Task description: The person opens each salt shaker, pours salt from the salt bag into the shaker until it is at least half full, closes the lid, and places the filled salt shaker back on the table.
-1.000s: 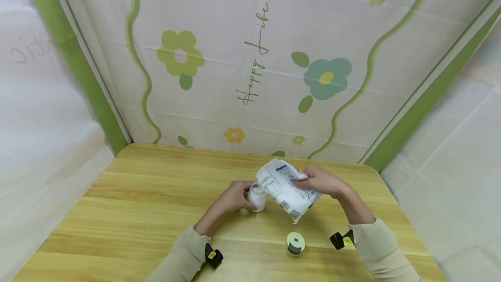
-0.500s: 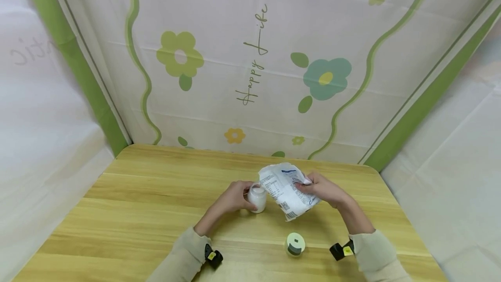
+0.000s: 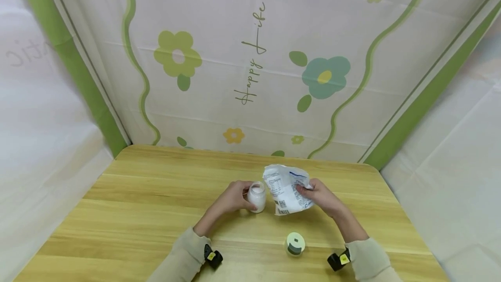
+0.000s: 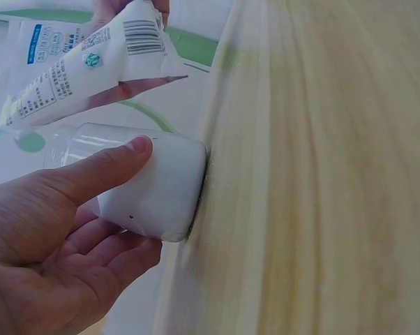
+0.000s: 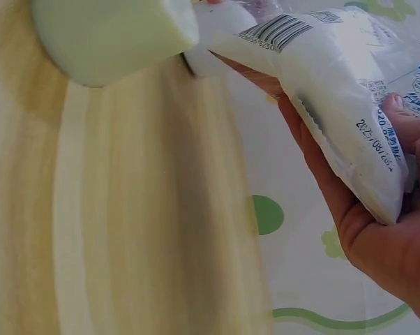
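Your left grip [image 3: 234, 197] holds a small, rounded, clear jar with white contents [image 3: 257, 200] by its left side, the thumb toward the near side and the fingers curled around its wall. The jar stands upright on the pale yellow wood-grain bench [image 3: 164, 216], about the middle from left to right. I judge that you hold it low and from the side so that it cannot slide or tip, and so that its mouth is free. The white reaches up to below the clear rim; what it is, I cannot tell.

Your right grip [image 3: 320, 196] pinches a soft white plastic packet with printed text and a barcode [image 3: 285, 193], with the thumb on the upper face and the fingers underneath. The packet is just to the right of the jar, lifted above the bench and bent in your hand. Its left end is close beside the jar's mouth, but whether they touch I cannot tell. Support from below is probably needed because such a limp packet would fold under its own weight.

A pale green round piece with a dark patch on its top [image 3: 295, 243] stands on the near side, to the right of the jar and well apart from it. This place seems practical: it is within your reach, but out of the way of both hands.
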The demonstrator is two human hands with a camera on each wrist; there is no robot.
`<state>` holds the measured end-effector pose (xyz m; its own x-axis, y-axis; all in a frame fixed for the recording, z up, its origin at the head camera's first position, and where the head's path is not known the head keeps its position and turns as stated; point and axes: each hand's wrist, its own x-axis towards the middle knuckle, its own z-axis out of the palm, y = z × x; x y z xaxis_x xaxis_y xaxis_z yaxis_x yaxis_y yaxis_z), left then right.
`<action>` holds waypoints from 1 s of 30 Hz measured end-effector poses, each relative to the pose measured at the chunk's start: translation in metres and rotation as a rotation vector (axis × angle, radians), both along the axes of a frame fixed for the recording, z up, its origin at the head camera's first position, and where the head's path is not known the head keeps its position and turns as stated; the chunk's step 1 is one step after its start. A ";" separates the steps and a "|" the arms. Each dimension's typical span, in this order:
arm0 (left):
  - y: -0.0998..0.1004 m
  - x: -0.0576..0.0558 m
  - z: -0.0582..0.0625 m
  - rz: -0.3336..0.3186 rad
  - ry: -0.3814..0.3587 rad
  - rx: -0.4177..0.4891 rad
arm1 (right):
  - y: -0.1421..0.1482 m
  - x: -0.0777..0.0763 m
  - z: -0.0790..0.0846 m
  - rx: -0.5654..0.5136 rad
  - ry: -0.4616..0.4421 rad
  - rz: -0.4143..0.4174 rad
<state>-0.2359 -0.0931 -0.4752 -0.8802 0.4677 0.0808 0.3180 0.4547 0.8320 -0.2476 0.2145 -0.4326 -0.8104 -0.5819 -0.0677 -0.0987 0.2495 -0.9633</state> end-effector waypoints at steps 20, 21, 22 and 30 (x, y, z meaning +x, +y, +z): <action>0.000 0.001 0.000 0.002 -0.002 0.003 | 0.007 0.004 -0.021 -0.139 0.053 -0.119; 0.000 0.001 0.000 0.001 -0.002 0.005 | 0.008 0.005 -0.021 -0.144 0.045 -0.125; 0.000 0.001 0.000 -0.001 -0.001 0.010 | 0.008 0.005 -0.022 -0.149 0.039 -0.133; 0.000 0.001 -0.001 -0.012 0.015 0.023 | 0.016 0.006 -0.029 -0.151 -0.012 -0.180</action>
<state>-0.2348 -0.0933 -0.4766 -0.8732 0.4759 0.1051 0.3360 0.4317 0.8371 -0.2419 0.2304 -0.4614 -0.9016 -0.4325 -0.0010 -0.0539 0.1147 -0.9919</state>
